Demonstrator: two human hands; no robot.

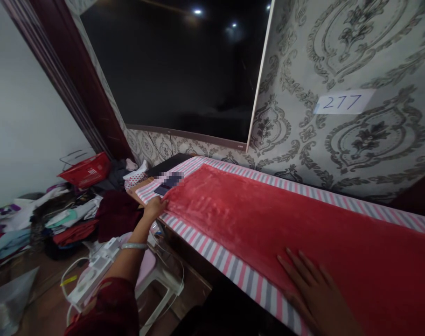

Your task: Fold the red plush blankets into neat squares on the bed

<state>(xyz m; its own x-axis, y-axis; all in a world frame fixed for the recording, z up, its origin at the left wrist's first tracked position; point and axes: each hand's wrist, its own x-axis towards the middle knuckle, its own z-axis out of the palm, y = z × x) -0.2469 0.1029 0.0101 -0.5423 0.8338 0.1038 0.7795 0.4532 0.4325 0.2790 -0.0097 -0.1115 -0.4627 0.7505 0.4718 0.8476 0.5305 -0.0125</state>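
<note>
A long piece of red plush cloth (254,210) lies spread over a striped cover (229,261) on a long table. At its near left corner, my left hand (155,208) is closed with the cloth's edge between the fingers. My right hand (310,284) rests flat on the red cloth near its front edge, fingers spread. Just beyond my left hand lies a dark phone-like object (165,186), partly blurred out.
A large television (184,70) hangs above the table. Left of it are heaps of clothes (68,219), a red basket (88,170), and a plastic stool (159,275) by a white power strip (93,273) with cables.
</note>
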